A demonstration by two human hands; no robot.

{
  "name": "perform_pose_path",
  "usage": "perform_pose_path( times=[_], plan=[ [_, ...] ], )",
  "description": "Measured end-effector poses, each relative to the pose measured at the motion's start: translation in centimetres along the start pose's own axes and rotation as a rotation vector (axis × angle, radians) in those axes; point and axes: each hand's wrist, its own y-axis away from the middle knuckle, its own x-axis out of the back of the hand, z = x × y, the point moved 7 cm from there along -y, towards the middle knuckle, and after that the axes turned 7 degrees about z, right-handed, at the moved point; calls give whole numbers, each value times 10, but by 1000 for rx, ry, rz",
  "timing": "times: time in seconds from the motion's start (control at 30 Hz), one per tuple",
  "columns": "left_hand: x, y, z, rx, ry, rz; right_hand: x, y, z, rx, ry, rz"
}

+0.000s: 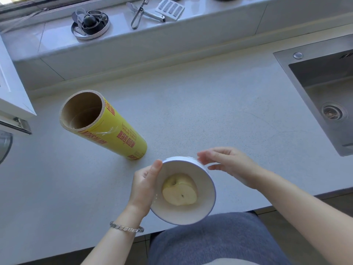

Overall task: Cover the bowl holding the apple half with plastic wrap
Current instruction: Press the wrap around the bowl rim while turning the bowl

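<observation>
The worktop [191, 111] carries everything, and the bowl [207, 180] is your landmark, sitting at the near edge right in front of your body, probably so both hands can work around its rim without reaching.

Up and to the left of the bowl, near it but not touching, the plastic wrap roll [103, 127] stands on end in its yellow sleeve, parked within easy reach; a loose flap of film shows on its side. Whether a sheet already lies over the bowl is too hard to tell, as any film there would be clear.

Your left hand [144, 186] cups the bowl's left wall, thumb up at the rim, a grip wrapped on the bowl that steadies it, slightly tilted toward you. Your right hand [229, 165] is at the far right rim, fingers partly spread; whether they pinch film or simply press the rim, I cannot tell.

Inside the bowl, the apple half [179, 190] rests on the bottom, well below the rim, so wrap can stretch flat above it.
</observation>
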Motion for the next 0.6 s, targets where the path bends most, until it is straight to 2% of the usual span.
perform_pose_path(
  times=[0.23, 0.33, 0.43, 0.6],
  plan=[
    [-1, -1, -1, -22, -11, -24, -15, -3, -4, -88, 117, -130],
    [0, -1, -1, -27, -47, -48, -16, -1, -6, -70, 277, -211],
    [0, 0, -1, -19, -41, -56, -15, -1, -7, -27, 357, -177],
    [-3, 2, -3, 15, -7, -42, -15, -5, -7, -48, 212, -84]
  ],
)
